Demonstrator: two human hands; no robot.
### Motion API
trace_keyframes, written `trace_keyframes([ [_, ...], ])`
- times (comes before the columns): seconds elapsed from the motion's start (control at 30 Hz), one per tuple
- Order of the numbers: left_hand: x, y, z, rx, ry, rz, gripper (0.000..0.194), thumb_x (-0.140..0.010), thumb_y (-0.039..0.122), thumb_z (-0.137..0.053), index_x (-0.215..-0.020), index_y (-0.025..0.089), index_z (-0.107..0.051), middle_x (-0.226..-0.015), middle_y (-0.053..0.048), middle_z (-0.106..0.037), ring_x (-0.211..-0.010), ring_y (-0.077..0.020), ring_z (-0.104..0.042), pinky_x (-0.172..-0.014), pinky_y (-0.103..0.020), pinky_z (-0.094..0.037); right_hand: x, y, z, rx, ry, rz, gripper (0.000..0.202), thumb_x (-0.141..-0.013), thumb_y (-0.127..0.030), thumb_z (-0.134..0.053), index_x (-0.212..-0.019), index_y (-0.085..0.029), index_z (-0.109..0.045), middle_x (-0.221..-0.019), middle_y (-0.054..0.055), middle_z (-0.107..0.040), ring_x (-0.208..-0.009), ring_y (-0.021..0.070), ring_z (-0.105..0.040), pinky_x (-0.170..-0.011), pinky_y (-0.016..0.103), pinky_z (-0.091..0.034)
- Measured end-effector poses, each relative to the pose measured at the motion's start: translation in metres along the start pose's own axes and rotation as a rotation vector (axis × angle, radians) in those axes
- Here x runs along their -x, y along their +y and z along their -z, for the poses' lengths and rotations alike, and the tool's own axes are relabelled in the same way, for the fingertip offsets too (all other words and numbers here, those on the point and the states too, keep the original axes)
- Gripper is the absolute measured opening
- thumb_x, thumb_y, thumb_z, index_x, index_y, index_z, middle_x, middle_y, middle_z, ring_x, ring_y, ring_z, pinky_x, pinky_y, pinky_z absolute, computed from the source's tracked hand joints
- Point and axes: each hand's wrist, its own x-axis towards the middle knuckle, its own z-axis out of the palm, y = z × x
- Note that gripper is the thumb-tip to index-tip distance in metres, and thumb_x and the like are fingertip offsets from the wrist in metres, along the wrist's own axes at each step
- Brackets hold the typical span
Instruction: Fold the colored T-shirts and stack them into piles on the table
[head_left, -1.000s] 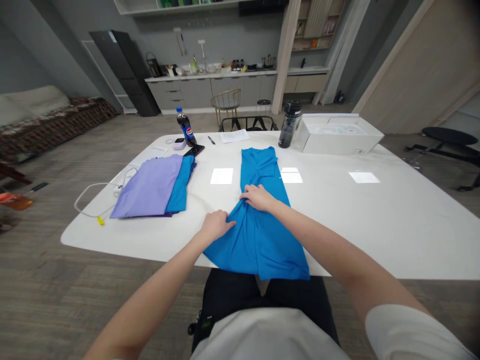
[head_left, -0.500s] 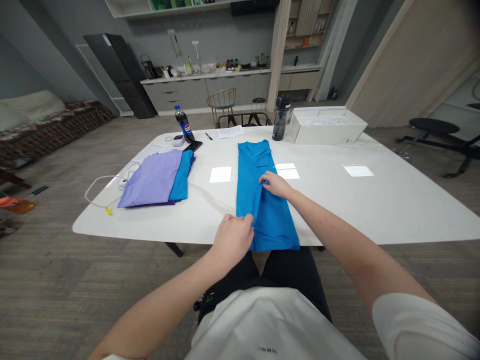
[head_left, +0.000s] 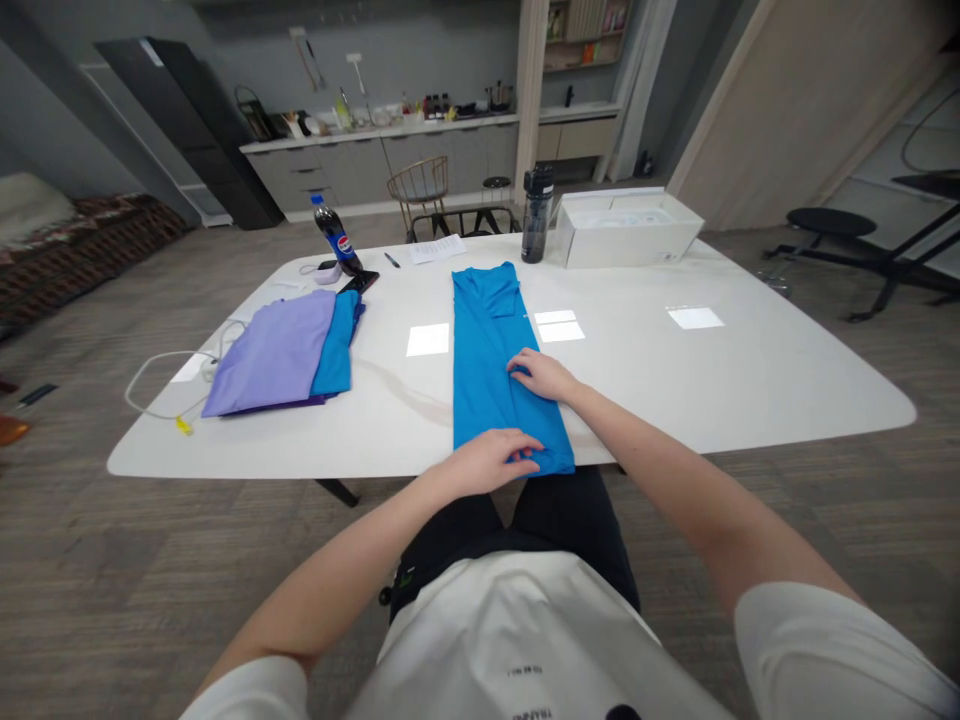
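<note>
A blue T-shirt (head_left: 484, 345) lies folded into a long strip on the white table (head_left: 645, 390), its lower end at the near edge. My left hand (head_left: 495, 460) rests over the near end of the shirt, fingers stretched out and apart. Farther up, my right hand (head_left: 541, 375) touches the shirt's right side with loosely bent fingers, and no cloth shows pinched between them. A short sleeve is folded over near the top of the strip. To the left sits a stack of folded clothes (head_left: 274, 350), light purple on top with blue beneath.
A cola bottle (head_left: 336, 235), a phone (head_left: 360, 282) and a white cable (head_left: 150, 375) are on the table's left side. Along the back are a pen (head_left: 392, 260), a sheet of paper (head_left: 437, 249), a dark drink bottle (head_left: 536, 215) and an open white box (head_left: 628, 228).
My left hand has let go of the shirt's left edge and moved right, lying across its near end. The right hand has loosened its pinch. The shirt's left part now lies flat; the view has shifted.
</note>
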Motion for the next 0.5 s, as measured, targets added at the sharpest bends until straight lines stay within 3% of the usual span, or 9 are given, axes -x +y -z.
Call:
trace_keyframes([
  [0.1,0.006,-0.039,0.017,-0.100,0.087,-0.059,0.027,-0.103,0.028,-0.050,-0.118,0.022,-0.072,-0.118,-0.007,-0.072,-0.112,-0.0217,-0.064,-0.103,-0.035,-0.048,0.025,-0.010,0.000,-0.043,-0.014,0.090,0.030,-0.099,-0.041,-0.060,-0.122,-0.025,-0.070,-0.112,0.007,-0.062,-0.095,0.0206,-0.063,-0.089,0.030,-0.047],
  [0.23,0.020,-0.077,0.019,-0.288,0.066,-0.119,0.029,-0.102,0.027,-0.051,-0.121,0.022,-0.073,-0.129,-0.010,-0.067,-0.119,-0.0260,-0.061,-0.106,-0.042,-0.047,0.058,-0.023,-0.006,0.073,-0.066,0.211,0.043,-0.098,-0.056,-0.057,-0.129,-0.029,-0.070,-0.107,0.009,-0.060,-0.097,0.0248,-0.060,-0.089,0.036,-0.045],
  [0.37,0.033,-0.085,0.009,-0.345,0.093,-0.187,0.036,-0.103,0.031,-0.049,-0.136,0.028,-0.066,-0.147,-0.011,-0.058,-0.131,-0.0276,-0.056,-0.112,-0.047,-0.043,0.078,-0.029,-0.006,0.146,-0.071,0.225,0.047,-0.100,-0.057,-0.050,-0.137,-0.032,-0.066,-0.109,0.010,-0.060,-0.098,0.0261,-0.058,-0.090,0.040,-0.043],
  [0.5,0.042,-0.089,0.011,-0.303,0.085,-0.181,0.039,-0.103,0.030,-0.049,-0.139,0.028,-0.063,-0.151,-0.009,-0.055,-0.137,-0.0266,-0.053,-0.117,-0.046,-0.042,0.091,-0.027,0.004,0.092,-0.096,0.234,0.048,-0.096,-0.056,-0.058,-0.137,-0.032,-0.066,-0.118,0.012,-0.062,-0.107,0.0288,-0.058,-0.095,0.044,-0.044],
])
